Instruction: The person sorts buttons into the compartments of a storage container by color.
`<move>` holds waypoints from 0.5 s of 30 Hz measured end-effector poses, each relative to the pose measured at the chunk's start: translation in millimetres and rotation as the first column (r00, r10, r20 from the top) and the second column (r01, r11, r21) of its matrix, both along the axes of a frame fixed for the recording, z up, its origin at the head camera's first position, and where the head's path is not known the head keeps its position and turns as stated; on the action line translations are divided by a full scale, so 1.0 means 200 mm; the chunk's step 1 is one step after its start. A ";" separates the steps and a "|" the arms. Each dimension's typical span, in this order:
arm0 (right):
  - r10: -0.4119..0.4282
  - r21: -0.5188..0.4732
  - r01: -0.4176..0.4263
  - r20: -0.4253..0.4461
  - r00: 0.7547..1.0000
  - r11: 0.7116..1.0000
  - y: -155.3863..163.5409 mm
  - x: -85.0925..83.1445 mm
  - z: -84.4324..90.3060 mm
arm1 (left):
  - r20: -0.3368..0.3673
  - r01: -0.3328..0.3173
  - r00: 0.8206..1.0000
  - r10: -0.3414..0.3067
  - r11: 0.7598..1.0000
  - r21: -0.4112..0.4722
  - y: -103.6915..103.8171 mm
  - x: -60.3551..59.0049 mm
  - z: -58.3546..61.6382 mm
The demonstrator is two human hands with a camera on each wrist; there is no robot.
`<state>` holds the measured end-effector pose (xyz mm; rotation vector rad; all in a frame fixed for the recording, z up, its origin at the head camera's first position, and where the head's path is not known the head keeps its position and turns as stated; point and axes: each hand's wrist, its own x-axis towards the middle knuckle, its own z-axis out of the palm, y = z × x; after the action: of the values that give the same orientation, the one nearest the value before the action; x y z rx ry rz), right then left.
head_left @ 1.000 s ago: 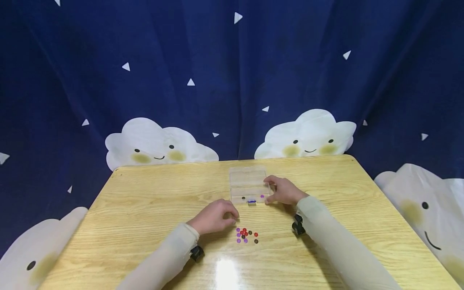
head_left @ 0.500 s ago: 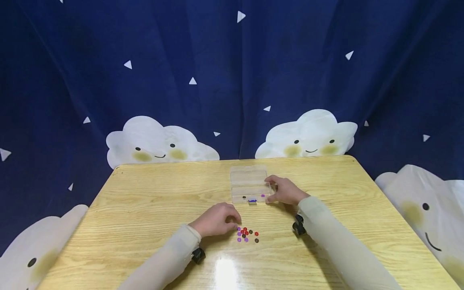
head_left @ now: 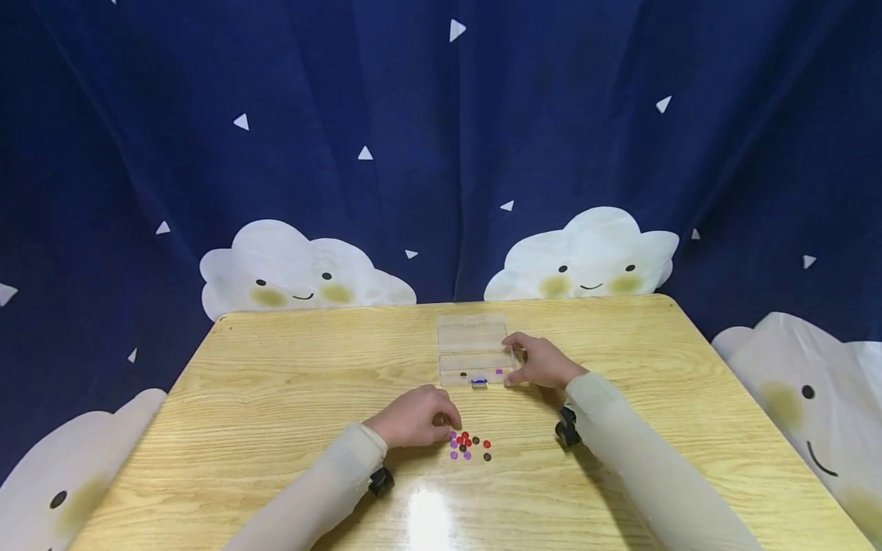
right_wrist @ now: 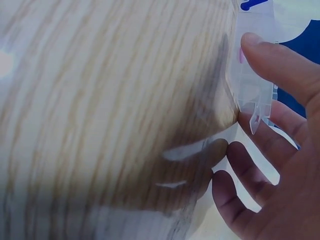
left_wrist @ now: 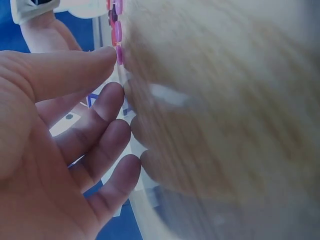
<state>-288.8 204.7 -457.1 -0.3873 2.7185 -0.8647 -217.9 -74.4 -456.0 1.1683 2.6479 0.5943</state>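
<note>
Small round beads lie in a loose cluster on the table: red [head_left: 487, 444], black [head_left: 488, 457] and purple [head_left: 467, 455]. My left hand [head_left: 413, 417] is at the cluster's left edge, with the thumb tip right at a purple bead [left_wrist: 119, 55]; its other fingertips touch the tabletop. Beyond the cluster stands a clear plastic box [head_left: 451, 379], lid raised toward the back, with a blue latch [head_left: 478, 382] in front. A black bead [head_left: 464, 375] and a purple bead [head_left: 499, 372] show inside. My right hand [head_left: 540, 363] grips the box's right end, thumb in front and fingers behind.
The wooden table [head_left: 310, 352] reaches back to a dark blue curtain [head_left: 386, 92] printed with clouds and white triangles. A bright light reflection lies on the wood in front of the beads. Black wrist cameras [head_left: 568, 427] sit on both sleeves.
My left hand has moved slightly right and toward me, bringing the thumb and forefinger to the nearest purple bead. My right hand stays on the box.
</note>
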 end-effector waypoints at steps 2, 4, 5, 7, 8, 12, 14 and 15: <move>0.001 0.000 -0.001 -0.001 1.000 1.000 0.00 0.00 0.00 | -0.006 0.000 1.000 -0.001 1.000 -0.007 0.00 0.00 0.00; 0.001 -0.002 -0.001 0.000 1.000 1.000 0.00 0.00 0.00 | -0.008 -0.002 1.000 0.002 1.000 -0.011 0.00 0.00 0.00; 0.001 -0.002 -0.001 0.000 1.000 1.000 0.00 0.00 0.00 | -0.011 -0.003 1.000 0.003 1.000 -0.013 0.00 0.00 0.00; -0.001 -0.001 0.001 0.001 1.000 1.000 0.00 0.00 0.00 | -0.015 -0.008 1.000 0.008 1.000 -0.017 0.01 0.00 -0.01; -0.001 -0.001 0.001 0.001 1.000 1.000 0.00 0.00 0.00 | -0.016 -0.012 1.000 0.011 1.000 -0.019 0.01 0.00 0.00; 0.000 0.000 0.000 0.000 1.000 1.000 0.00 0.01 0.00 | -0.022 -0.025 0.999 0.024 0.999 -0.025 0.01 0.01 -0.01; 0.001 -0.002 -0.001 0.000 1.000 1.000 0.00 0.01 0.00 | -0.024 -0.027 0.999 0.026 0.999 -0.023 0.01 0.01 -0.01; 0.001 -0.003 -0.001 0.001 1.000 1.000 0.00 0.01 0.00 | -0.025 -0.026 0.999 0.026 0.999 -0.023 0.01 0.01 -0.01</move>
<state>-287.2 204.3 -456.3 -0.3878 2.7162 -0.8681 -215.5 -72.8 -457.6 1.1439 2.6876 0.5556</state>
